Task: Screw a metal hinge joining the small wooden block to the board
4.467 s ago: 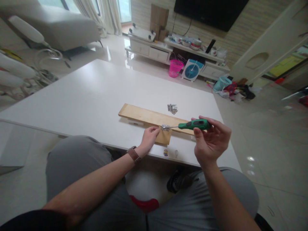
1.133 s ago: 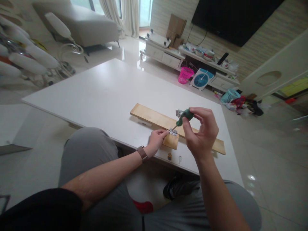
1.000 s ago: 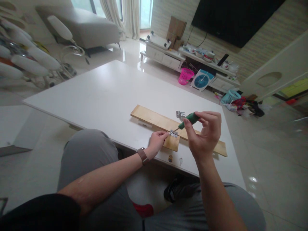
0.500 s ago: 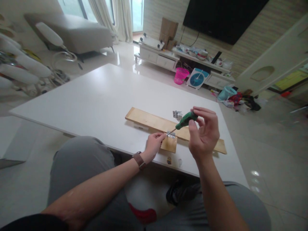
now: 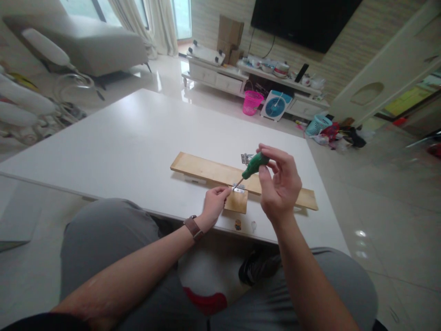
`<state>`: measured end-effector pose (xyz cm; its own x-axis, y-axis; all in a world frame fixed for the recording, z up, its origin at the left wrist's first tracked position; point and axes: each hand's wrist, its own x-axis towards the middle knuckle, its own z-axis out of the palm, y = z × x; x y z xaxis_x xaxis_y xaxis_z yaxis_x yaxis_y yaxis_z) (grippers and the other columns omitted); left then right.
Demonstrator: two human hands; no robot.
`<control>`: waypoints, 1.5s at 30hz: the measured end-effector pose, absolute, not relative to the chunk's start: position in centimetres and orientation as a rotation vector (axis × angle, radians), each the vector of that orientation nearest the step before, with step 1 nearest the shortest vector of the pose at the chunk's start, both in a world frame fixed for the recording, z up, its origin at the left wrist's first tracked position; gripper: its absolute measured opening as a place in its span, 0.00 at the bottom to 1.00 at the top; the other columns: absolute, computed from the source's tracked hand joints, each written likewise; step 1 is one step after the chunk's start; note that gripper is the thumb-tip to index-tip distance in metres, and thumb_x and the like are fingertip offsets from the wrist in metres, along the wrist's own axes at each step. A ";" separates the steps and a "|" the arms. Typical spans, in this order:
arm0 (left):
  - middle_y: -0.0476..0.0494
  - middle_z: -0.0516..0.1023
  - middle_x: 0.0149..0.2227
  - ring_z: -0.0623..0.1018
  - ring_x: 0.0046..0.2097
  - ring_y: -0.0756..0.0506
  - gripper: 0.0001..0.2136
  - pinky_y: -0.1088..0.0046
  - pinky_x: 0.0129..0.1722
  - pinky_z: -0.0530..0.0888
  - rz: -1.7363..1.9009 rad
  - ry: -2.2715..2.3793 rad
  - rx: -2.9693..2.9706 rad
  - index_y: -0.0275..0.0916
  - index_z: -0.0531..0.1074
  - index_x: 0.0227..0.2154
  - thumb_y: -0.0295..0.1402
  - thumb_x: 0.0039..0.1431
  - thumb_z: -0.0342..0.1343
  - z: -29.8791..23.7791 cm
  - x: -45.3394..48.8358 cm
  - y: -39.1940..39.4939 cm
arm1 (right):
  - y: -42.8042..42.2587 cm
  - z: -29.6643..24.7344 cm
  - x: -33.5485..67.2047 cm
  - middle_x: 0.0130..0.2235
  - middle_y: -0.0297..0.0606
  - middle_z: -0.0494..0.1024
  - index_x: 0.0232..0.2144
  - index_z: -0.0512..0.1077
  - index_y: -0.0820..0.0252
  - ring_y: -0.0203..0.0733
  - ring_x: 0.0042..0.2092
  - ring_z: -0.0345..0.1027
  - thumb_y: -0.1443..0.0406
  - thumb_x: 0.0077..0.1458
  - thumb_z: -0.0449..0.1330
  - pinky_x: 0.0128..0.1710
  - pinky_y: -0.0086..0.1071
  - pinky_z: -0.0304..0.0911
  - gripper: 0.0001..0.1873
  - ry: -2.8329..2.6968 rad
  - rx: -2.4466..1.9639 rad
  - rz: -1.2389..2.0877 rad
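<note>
My right hand [image 5: 283, 186] has its fingertips on the green handle of a screwdriver [image 5: 254, 166], held at a slant. The screwdriver's tip points down to a metal hinge [image 5: 238, 188], which lies across the joint of a long wooden board [image 5: 206, 170] and a small wooden piece [image 5: 236, 203]. My left hand [image 5: 215, 202] pinches with thumb and forefinger beside the tip, at the small piece's upper left corner. Whatever sits in that pinch is too small to make out. Behind the screwdriver, more metal hinges [image 5: 245, 158] lie on the table, partly covered.
Everything rests on a white table [image 5: 138, 133]. Near its front edge lie a small dark-and-yellow item [image 5: 238, 225] and a small clear item [image 5: 254, 225]. A pink basket [image 5: 252, 103] and a blue fan [image 5: 276, 105] stand on the floor beyond.
The view has shifted, so the table and boards appear a little further left and higher. Both hands stay at the hinge, with the screwdriver at much the same slant.
</note>
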<state>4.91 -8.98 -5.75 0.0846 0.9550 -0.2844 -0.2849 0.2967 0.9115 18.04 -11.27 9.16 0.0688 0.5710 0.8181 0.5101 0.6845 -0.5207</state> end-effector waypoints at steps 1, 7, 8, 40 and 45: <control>0.46 0.78 0.25 0.69 0.29 0.49 0.17 0.71 0.31 0.63 1.092 1.085 0.796 0.35 0.84 0.29 0.45 0.46 0.72 -5.8 4.9 -9.0 | -11.3 9.2 18.0 0.54 0.41 0.81 0.55 0.76 0.47 0.49 0.54 0.79 0.69 0.68 0.61 0.49 0.47 0.77 0.17 -1.572 -0.917 0.040; 0.46 0.79 0.25 0.68 0.28 0.49 0.15 0.71 0.30 0.63 1.097 1.096 0.830 0.35 0.84 0.28 0.44 0.47 0.70 -5.7 4.9 -9.0 | -11.2 9.2 17.9 0.44 0.36 0.75 0.48 0.77 0.48 0.45 0.47 0.74 0.67 0.62 0.71 0.44 0.44 0.76 0.14 -1.522 -0.922 -0.079; 0.46 0.79 0.25 0.68 0.28 0.49 0.15 0.71 0.30 0.63 1.094 1.097 0.831 0.35 0.84 0.29 0.44 0.47 0.70 -5.6 4.9 -9.0 | -11.2 9.1 17.9 0.47 0.37 0.77 0.49 0.77 0.48 0.46 0.50 0.76 0.67 0.63 0.69 0.46 0.45 0.77 0.13 -1.532 -0.909 -0.050; 0.46 0.80 0.27 0.70 0.29 0.48 0.16 0.71 0.32 0.64 1.094 1.063 0.787 0.35 0.84 0.29 0.44 0.47 0.72 -6.3 5.0 -8.9 | -11.4 9.0 18.1 0.49 0.40 0.81 0.53 0.79 0.48 0.48 0.53 0.79 0.67 0.67 0.65 0.52 0.48 0.79 0.14 -1.574 -0.891 0.015; 0.47 0.79 0.26 0.69 0.29 0.49 0.15 0.71 0.32 0.64 1.097 1.070 0.817 0.35 0.84 0.29 0.44 0.48 0.72 -6.0 4.9 -9.0 | -11.3 9.0 18.0 0.47 0.39 0.78 0.49 0.80 0.49 0.47 0.51 0.78 0.64 0.65 0.68 0.46 0.46 0.78 0.10 -1.522 -0.944 -0.058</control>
